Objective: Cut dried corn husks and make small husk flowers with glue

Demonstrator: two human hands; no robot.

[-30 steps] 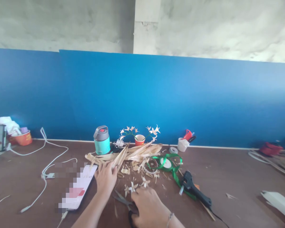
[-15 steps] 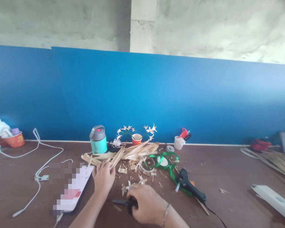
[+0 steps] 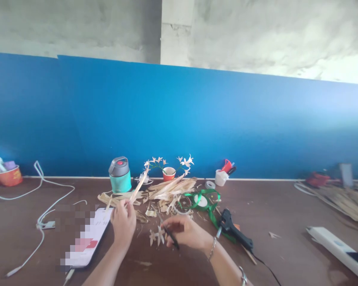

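Note:
My left hand [image 3: 123, 222] is closed on a narrow strip of dry husk [image 3: 141, 183], which points up and away from the fingers. My right hand [image 3: 188, 233] grips black-handled scissors [image 3: 173, 240], their blades angled away toward the scraps. Just left of the scissors, small pale husk flowers [image 3: 159, 237] lie on the table. Beyond both hands, a pile of dry husks [image 3: 173, 188] spreads with small cut bits around it. A phone [image 3: 92, 238] with a lit screen lies beside my left hand.
A black glue gun [image 3: 237, 230] and green ribbon [image 3: 213, 216] lie to the right. At the back stand a teal flask [image 3: 120, 180], a paper cup [image 3: 168, 174] with flower stems and a white cup [image 3: 221, 178]. White cables [image 3: 43, 238] run left; a power strip [image 3: 334, 244] sits far right.
My left hand has lifted the husk strip out of the pile, and it now stands more upright. My right hand has raised the scissors from the table and turned their blades away from me.

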